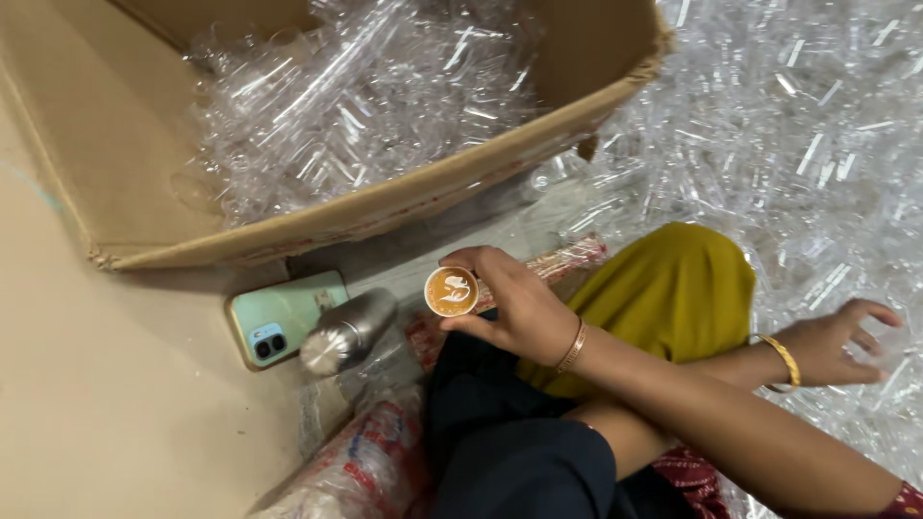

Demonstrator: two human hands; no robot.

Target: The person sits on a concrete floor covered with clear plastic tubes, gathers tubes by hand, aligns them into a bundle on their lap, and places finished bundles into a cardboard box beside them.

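My forearms cross in front of me, the right on top, so my right hand (514, 309) sits out to the left with fingers and thumb curled in a grip, while my left hand (846, 338) reaches right, fingers loosely spread.

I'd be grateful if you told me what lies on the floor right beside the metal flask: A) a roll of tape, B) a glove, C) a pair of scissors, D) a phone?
D: a pale green phone lies camera-side up on the floor, touching the metal flask, just below the cardboard box.
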